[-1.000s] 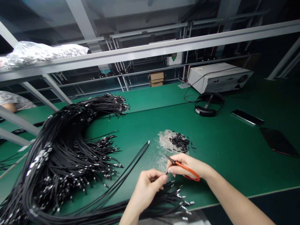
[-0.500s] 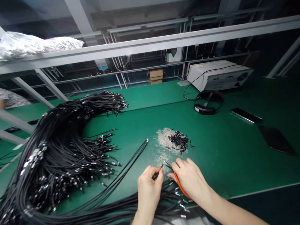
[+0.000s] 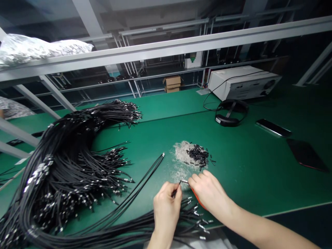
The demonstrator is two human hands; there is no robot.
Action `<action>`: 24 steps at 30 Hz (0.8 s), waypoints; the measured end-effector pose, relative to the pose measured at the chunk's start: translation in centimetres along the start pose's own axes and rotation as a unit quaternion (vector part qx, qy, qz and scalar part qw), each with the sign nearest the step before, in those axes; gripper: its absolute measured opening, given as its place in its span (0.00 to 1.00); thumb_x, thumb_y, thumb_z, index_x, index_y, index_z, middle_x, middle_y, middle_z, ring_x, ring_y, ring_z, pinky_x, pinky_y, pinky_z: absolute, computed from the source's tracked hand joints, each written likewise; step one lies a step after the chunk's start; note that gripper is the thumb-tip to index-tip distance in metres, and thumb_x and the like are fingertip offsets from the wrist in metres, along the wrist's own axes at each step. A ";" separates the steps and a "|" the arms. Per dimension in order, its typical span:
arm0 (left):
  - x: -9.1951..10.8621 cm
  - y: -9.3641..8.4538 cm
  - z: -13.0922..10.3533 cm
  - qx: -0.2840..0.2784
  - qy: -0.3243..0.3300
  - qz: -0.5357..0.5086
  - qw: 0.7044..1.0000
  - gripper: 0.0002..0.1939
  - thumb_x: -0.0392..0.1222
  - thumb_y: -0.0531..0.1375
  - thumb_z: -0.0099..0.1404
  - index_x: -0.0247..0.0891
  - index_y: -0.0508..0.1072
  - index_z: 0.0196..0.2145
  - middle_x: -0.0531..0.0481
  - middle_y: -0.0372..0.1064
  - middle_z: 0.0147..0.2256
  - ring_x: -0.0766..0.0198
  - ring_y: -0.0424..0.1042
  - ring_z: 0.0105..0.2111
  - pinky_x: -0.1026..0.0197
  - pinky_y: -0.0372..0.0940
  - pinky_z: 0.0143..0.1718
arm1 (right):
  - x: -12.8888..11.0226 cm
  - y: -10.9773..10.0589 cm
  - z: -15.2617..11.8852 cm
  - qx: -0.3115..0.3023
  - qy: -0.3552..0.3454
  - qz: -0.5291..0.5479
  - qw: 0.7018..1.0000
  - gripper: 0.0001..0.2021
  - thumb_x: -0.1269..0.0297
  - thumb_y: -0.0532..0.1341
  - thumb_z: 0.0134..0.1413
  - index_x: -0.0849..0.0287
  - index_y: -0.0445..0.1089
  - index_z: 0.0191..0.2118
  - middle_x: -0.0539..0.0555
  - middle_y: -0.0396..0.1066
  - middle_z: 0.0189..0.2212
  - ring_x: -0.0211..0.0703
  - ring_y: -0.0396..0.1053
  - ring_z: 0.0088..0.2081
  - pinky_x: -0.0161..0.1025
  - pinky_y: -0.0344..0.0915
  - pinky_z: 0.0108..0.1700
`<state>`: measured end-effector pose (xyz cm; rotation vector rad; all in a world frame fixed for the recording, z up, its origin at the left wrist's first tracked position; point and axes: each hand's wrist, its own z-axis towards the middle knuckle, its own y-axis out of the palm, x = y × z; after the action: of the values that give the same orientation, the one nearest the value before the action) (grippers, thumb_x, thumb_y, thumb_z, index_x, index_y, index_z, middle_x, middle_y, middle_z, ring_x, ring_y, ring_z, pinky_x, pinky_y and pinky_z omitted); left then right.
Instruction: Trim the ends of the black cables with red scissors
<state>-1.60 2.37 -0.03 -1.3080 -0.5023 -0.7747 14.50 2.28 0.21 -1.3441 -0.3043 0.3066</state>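
Between the thumb and fingers of my left hand (image 3: pixel 166 204) is the end of a black cable (image 3: pixel 180 184), its tip pointing up. My right hand (image 3: pixel 207 192) is wrapped round orange-handled cutters (image 3: pixel 199 200), whose metal jaws reach the cable tip. Whether the jaws touch the tip I cannot tell. Under my hands runs a bundle of black cables (image 3: pixel 124 231) with pale ends near the table's front edge. Several cables (image 3: pixel 153 166) stretch separately toward the middle of the table. Just beyond my hands lies a pile of short black offcuts (image 3: pixel 198 155) beside pale, stringy scraps (image 3: pixel 181 152).
A large heap of black cables (image 3: pixel 70 162) covers the left of the green table (image 3: pixel 241 152). Toward the back right are a black headband-like device (image 3: pixel 229 119), a white equipment box (image 3: pixel 241 84) and a phone (image 3: pixel 273 128). A metal rail (image 3: pixel 160 48) crosses above.
My right hand has turned slightly and the cutters' handles have drawn closer together, with less orange showing. My left hand has shifted a little to the right with the cable.
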 end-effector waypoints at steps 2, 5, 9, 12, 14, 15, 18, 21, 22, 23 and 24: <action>0.0 0.0 0.0 0.003 0.005 0.006 1.000 0.08 0.41 0.59 0.61 0.41 0.76 0.27 0.50 0.71 0.25 0.62 0.70 0.26 0.64 0.57 0.29 | 0.0 0.0 0.1 -0.001 0.000 0.005 1.000 0.09 0.79 0.56 0.51 0.57 0.67 0.31 0.53 0.70 0.26 0.44 0.67 0.28 0.43 0.53 0.38; -0.1 0.1 0.0 0.001 0.011 0.018 1.000 0.08 0.40 0.58 0.62 0.40 0.76 0.28 0.50 0.70 0.25 0.62 0.71 0.26 0.64 0.57 0.29 | 0.1 0.2 0.1 0.000 0.006 0.020 1.000 0.09 0.78 0.55 0.52 0.57 0.67 0.30 0.52 0.71 0.25 0.43 0.68 0.27 0.43 0.54 0.41; -0.4 0.2 -0.1 -0.004 0.022 0.039 0.999 0.09 0.41 0.57 0.63 0.40 0.75 0.29 0.50 0.70 0.26 0.62 0.71 0.27 0.64 0.58 0.29 | -0.1 0.1 0.1 -0.013 0.018 0.037 0.999 0.09 0.78 0.55 0.53 0.57 0.68 0.31 0.53 0.72 0.26 0.42 0.69 0.28 0.41 0.54 0.42; -0.8 0.4 0.0 -0.003 0.032 0.042 0.999 0.09 0.41 0.56 0.64 0.40 0.75 0.29 0.51 0.70 0.26 0.63 0.71 0.27 0.64 0.59 0.30 | -0.1 -0.2 0.2 -0.036 0.033 0.051 0.997 0.10 0.79 0.54 0.53 0.58 0.69 0.32 0.53 0.73 0.27 0.42 0.70 0.30 0.41 0.54 0.45; -0.8 0.4 0.0 0.000 0.034 0.033 0.999 0.10 0.41 0.56 0.65 0.40 0.75 0.29 0.51 0.71 0.26 0.63 0.71 0.27 0.64 0.60 0.30 | 0.2 -0.3 0.2 -0.057 0.040 0.079 0.994 0.10 0.77 0.53 0.55 0.58 0.69 0.33 0.54 0.74 0.28 0.42 0.72 0.31 0.40 0.55 0.45; -0.8 0.4 0.0 0.002 0.033 0.026 0.999 0.10 0.41 0.56 0.65 0.40 0.75 0.29 0.51 0.71 0.27 0.63 0.71 0.27 0.64 0.60 0.30 | 0.4 -0.4 0.3 -0.065 0.046 0.104 0.991 0.10 0.75 0.52 0.57 0.57 0.70 0.33 0.54 0.74 0.28 0.43 0.72 0.31 0.39 0.56 0.43; -0.6 0.2 0.1 0.011 0.024 0.000 1.000 0.10 0.43 0.56 0.65 0.39 0.75 0.29 0.51 0.71 0.26 0.64 0.70 0.27 0.65 0.61 0.30 | 0.7 0.0 0.5 -0.042 0.113 0.246 0.962 0.12 0.65 0.50 0.63 0.56 0.70 0.32 0.53 0.74 0.28 0.43 0.72 0.29 0.35 0.58 0.34; -0.4 0.1 0.0 0.013 0.018 -0.028 0.999 0.10 0.43 0.57 0.64 0.39 0.75 0.29 0.52 0.70 0.26 0.65 0.69 0.27 0.66 0.61 0.30 | -0.1 1.0 1.0 0.018 0.208 0.474 0.855 0.16 0.54 0.50 0.63 0.57 0.70 0.33 0.51 0.71 0.24 0.41 0.69 0.26 0.34 0.58 0.30; -0.3 0.1 -0.1 0.012 0.019 -0.037 0.999 0.09 0.43 0.57 0.64 0.39 0.75 0.30 0.52 0.70 0.26 0.66 0.69 0.26 0.66 0.61 0.30 | -0.6 1.4 1.1 0.027 0.229 0.548 0.804 0.18 0.50 0.52 0.61 0.58 0.69 0.33 0.49 0.68 0.22 0.39 0.66 0.24 0.33 0.58 0.28; -0.3 0.1 -0.2 0.013 0.019 -0.044 0.999 0.09 0.43 0.57 0.64 0.39 0.75 0.30 0.52 0.70 0.26 0.66 0.68 0.26 0.66 0.61 0.29 | -1.1 1.7 1.3 0.031 0.245 0.611 0.752 0.19 0.48 0.53 0.59 0.59 0.68 0.32 0.47 0.65 0.19 0.37 0.63 0.21 0.32 0.57 0.25; -0.4 0.1 -0.2 0.014 0.019 -0.052 0.998 0.10 0.43 0.57 0.64 0.39 0.75 0.30 0.52 0.69 0.26 0.66 0.68 0.26 0.66 0.61 0.29 | -1.7 2.0 1.4 0.033 0.259 0.659 0.705 0.19 0.46 0.55 0.57 0.59 0.68 0.31 0.45 0.61 0.17 0.35 0.59 0.19 0.32 0.55 0.23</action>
<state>-1.81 2.22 -0.39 -1.2456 -0.5520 -0.8742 12.35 3.26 -1.53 -1.3027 1.2331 1.0777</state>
